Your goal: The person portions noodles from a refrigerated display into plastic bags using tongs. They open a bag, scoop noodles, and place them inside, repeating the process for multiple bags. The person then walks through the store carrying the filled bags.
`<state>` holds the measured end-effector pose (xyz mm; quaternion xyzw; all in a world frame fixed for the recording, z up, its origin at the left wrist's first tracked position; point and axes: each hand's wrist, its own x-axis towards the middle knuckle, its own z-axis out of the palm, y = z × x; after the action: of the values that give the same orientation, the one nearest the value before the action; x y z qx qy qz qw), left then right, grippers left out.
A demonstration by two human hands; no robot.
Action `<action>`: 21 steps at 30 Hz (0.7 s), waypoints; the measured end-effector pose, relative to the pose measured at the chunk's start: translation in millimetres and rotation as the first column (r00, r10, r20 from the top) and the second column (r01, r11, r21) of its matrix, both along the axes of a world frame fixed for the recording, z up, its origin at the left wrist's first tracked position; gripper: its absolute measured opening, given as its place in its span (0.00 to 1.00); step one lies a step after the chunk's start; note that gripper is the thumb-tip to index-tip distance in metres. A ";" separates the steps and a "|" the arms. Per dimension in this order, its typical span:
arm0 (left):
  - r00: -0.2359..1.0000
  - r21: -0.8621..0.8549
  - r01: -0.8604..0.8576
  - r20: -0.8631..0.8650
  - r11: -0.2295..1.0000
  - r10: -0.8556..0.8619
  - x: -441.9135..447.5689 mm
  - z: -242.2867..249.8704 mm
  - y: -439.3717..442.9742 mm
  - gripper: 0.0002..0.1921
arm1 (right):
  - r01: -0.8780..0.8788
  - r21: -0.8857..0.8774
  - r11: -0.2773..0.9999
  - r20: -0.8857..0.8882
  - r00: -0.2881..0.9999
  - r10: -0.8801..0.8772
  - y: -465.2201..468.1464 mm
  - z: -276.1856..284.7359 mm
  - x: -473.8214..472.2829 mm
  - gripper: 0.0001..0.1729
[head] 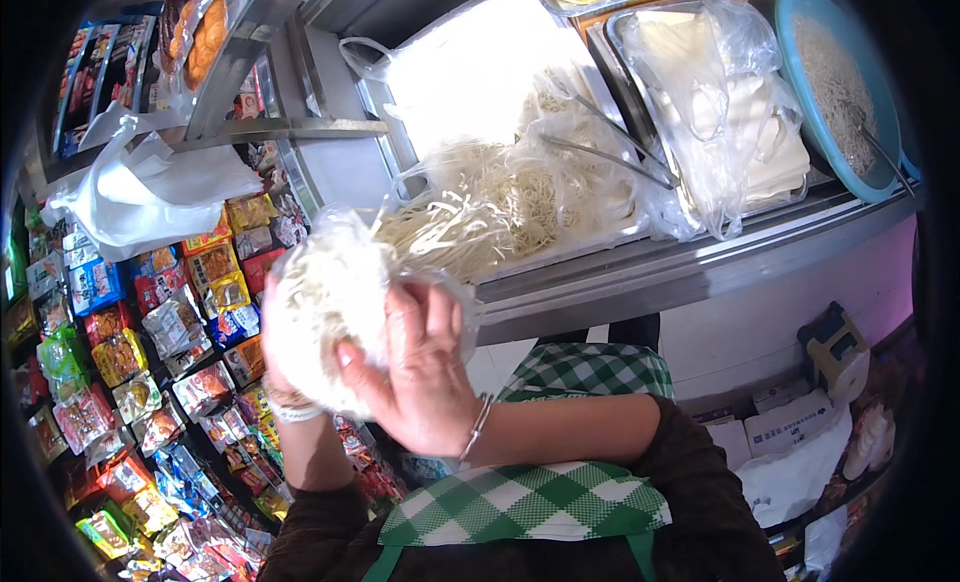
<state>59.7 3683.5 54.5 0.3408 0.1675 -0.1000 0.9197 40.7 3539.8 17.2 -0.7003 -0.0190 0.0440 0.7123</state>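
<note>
A clear plastic bag of pale noodle-like strands (322, 312) is held between my two hands, above the counter's near left edge. My right hand (424, 364) presses against its right side, fingers bent and thumb across the front. On the far side, my left hand (277, 372) cups the bag; most of its fingers are hidden behind it. Just beyond lies a pile of similar strands (517, 207) on plastic in a white tray (555, 248). Metal tongs (607, 162) rest across that pile. Strong light washes out the tray's far part.
Plastic-covered pale sheets (765, 147) fill a metal tray to the right, beside a blue basin (885, 147) of thin strands. Snack packets (202, 327) cover racks at left, below white plastic bags (157, 184). A metal counter edge (637, 274) runs before me; a stool (836, 349) stands lower right.
</note>
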 end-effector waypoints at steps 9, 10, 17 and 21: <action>0.960 0.731 -0.211 0.281 0.649 -0.005 -10.0 71.4 25.7 0.24 | -0.056 0.132 0.990 0.135 0.990 0.038 -13.2 62.4 11.2 0.38; 0.955 0.729 -0.236 0.298 0.642 0.012 -14.4 84.0 28.8 0.24 | -0.051 0.171 0.984 0.152 0.988 0.024 -14.8 70.4 10.5 0.38; 0.927 0.731 -0.338 0.368 0.592 0.075 -43.2 140.9 50.5 0.25 | -0.064 0.298 0.952 0.250 0.968 -0.013 -27.4 111.0 8.1 0.37; 0.948 0.717 -0.296 0.303 0.631 0.100 -35.1 136.1 47.1 0.25 | -0.139 0.315 0.939 0.277 0.960 0.049 -24.0 96.7 6.5 0.36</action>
<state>24.6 3730.5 190.6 0.6802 0.1208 0.1221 0.7126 47.2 3515.8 113.9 -0.5684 -0.1549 -0.0193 0.8078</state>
